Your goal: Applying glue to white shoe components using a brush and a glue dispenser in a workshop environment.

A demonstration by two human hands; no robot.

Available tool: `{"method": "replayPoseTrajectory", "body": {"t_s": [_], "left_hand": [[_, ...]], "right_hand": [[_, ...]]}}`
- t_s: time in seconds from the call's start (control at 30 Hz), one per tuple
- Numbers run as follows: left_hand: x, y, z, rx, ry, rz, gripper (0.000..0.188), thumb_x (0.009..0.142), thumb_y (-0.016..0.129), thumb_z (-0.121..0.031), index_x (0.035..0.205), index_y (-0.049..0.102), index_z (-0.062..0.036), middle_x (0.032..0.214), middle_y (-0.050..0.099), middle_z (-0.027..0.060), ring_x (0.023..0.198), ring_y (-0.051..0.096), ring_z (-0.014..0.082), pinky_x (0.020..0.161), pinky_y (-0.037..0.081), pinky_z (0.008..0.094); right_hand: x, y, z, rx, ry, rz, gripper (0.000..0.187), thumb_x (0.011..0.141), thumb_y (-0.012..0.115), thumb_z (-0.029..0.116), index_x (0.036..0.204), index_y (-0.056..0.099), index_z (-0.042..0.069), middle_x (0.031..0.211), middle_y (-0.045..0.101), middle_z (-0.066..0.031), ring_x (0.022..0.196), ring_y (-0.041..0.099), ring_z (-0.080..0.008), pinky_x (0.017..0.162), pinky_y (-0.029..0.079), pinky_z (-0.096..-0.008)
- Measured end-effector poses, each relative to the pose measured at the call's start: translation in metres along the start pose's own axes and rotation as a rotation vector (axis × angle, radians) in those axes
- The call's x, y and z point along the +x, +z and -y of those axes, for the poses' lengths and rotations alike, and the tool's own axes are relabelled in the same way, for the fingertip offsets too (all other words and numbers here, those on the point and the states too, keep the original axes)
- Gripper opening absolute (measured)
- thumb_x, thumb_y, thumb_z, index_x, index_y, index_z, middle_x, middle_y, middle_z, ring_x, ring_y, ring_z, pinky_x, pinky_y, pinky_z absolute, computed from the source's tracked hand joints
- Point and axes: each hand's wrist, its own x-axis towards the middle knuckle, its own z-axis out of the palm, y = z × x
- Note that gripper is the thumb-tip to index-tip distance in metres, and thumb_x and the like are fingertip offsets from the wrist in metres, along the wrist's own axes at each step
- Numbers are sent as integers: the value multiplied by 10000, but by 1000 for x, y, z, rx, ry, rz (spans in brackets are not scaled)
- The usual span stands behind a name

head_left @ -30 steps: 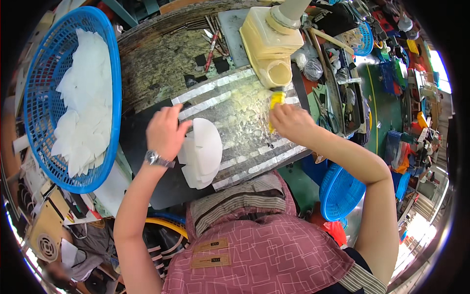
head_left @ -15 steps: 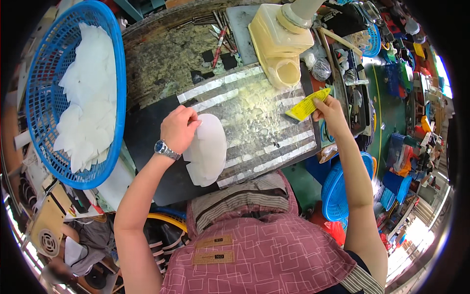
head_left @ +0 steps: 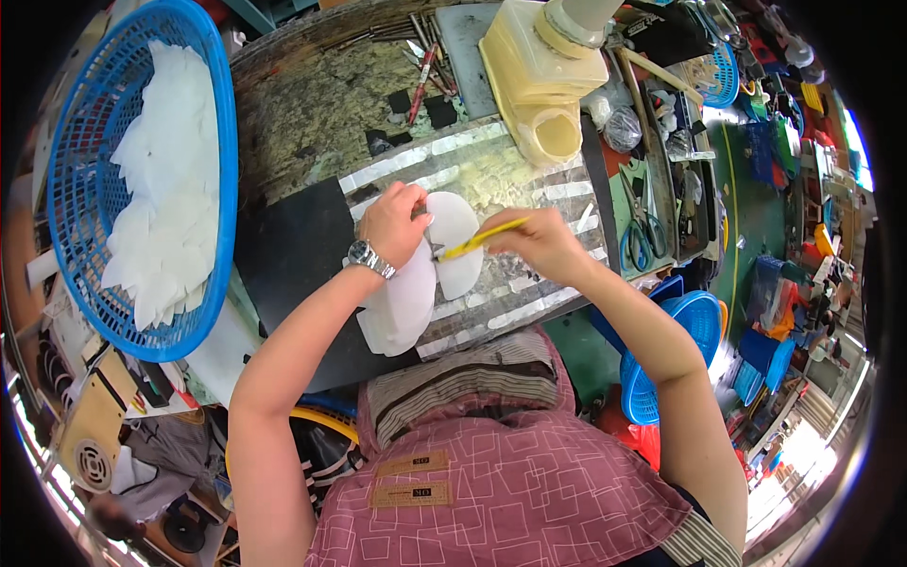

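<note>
My left hand (head_left: pixel 395 225), with a steel watch at the wrist, has its fingers closed at the left edge of a thin, rounded white sheet (head_left: pixel 455 215). That sheet lies on a dark board (head_left: pixel 491 317) marked with pale strips and dried glue. My right hand (head_left: pixel 540 244) grips a flat yellow brush (head_left: pixel 487 236), seen edge-on, its dark tip touching or just over the sheet beside my left fingers. Under my left wrist, a fanned stack of similar white sheets (head_left: pixel 402 307) rests on the board's left part. The fingertips of the left hand are partly hidden.
A blue basket (head_left: pixel 227 189) full of white pieces stands at left. Beyond the board is a cream plastic container (head_left: pixel 548 71) with a round opening. Scissors (head_left: pixel 644 231) lie at right, above another blue basket (head_left: pixel 690 321). Pens and small tools (head_left: pixel 422 85) lie at the back.
My left hand has moved right, and one white sheet now lies right of the stack on the striped board. My right hand has brought the yellow brush left and down to it.
</note>
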Motion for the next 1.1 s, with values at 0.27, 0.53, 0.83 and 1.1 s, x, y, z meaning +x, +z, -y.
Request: {"method": "replayPoseTrajectory", "body": {"t_s": [0.27,0.53,0.83,1.1], "left_hand": [[25,-17,9,-1,-2,188,172,702,485,-94,776,638,-123,789,562,95,774,555,283,676,443,370],[24,-20,-4,90,-69,227,199,711,619,-245,758,649,-54,710,559,81,634,558,217,593,438,308],[-35,-30,-62,149,981,-350,116,614,603,-91,723,578,-62,718,497,17,691,507,191,576,425,307],[-60,37,-21,211,919,-9,140,596,615,-77,725,561,-77,759,496,15,791,499,193,688,408,323]], "right_hand": [[1,13,-29,-400,-276,61,166,748,569,55,893,637,97,855,636,-64,732,617,-210,658,494,-291],[-38,26,-45,-538,-315,-11,240,710,571,18,934,633,76,870,632,-114,743,623,-255,666,501,-286],[-45,-44,-17,325,68,-835,146,848,522,127,888,559,-9,765,612,-68,614,574,-115,595,461,-228],[5,-9,-16,-216,-160,-242,140,774,573,61,898,606,5,802,632,-86,659,608,-155,593,472,-254]]}}
